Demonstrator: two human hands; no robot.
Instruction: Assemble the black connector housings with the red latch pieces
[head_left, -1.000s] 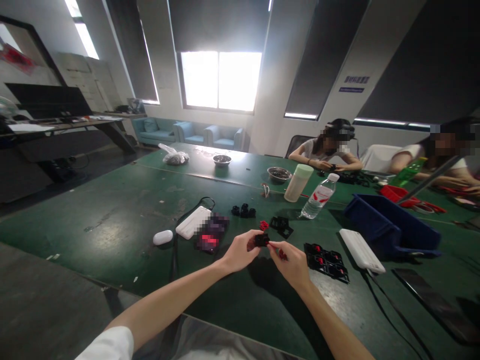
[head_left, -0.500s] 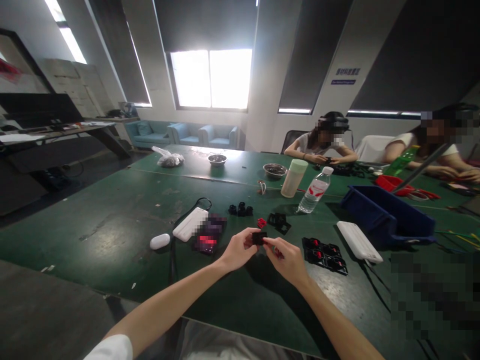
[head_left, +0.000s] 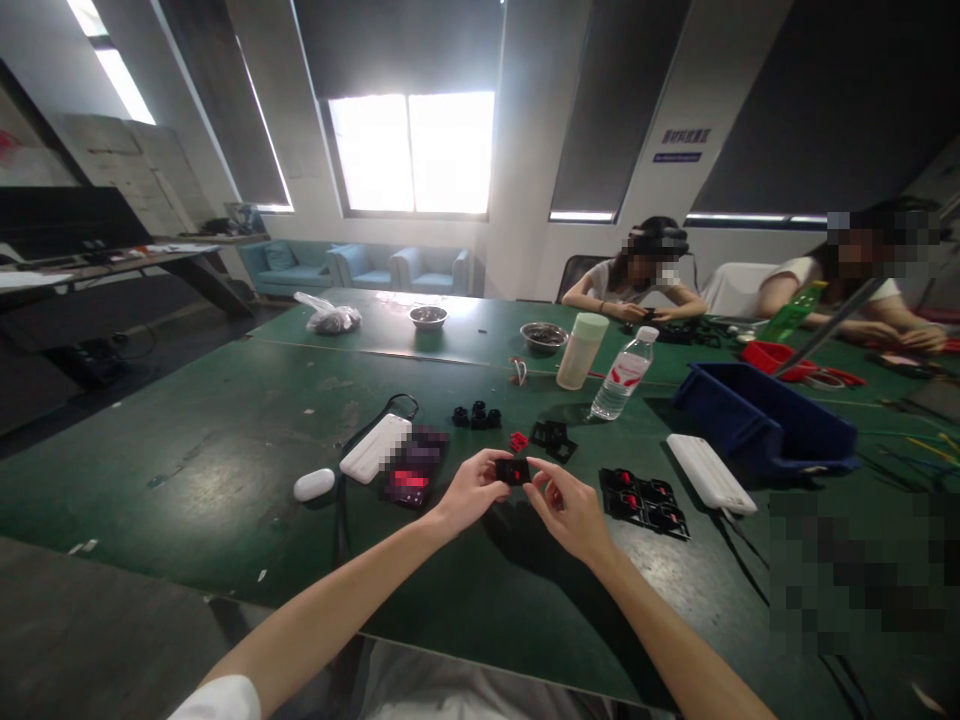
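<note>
A small square black plastic part with a red piece in its middle (head_left: 513, 472) is held up above the green table. My left hand (head_left: 471, 492) pinches its left side between thumb and fingers. The fingertips of my right hand (head_left: 570, 508) grip its right edge, the other fingers curled. Just beyond lie small red parts (head_left: 518, 441) and flat black square frames (head_left: 553, 438). Round black parts (head_left: 477, 415) sit in a cluster farther left. To the right of my right hand, several black parts with red centres (head_left: 643, 502) are laid out together.
On the left are a phone (head_left: 417, 468), a white power bank (head_left: 376, 447) and a white earbud case (head_left: 314, 485). A water bottle (head_left: 625, 374), a green-lidded bottle (head_left: 583, 351), a blue bin (head_left: 765, 420) and another white power bank (head_left: 709, 473) stand right. Two people sit across the table.
The black part has been turned so its face with the red centre shows toward me. My right hand's fingers have opened out a little around its edge. The view has shifted slightly.
</note>
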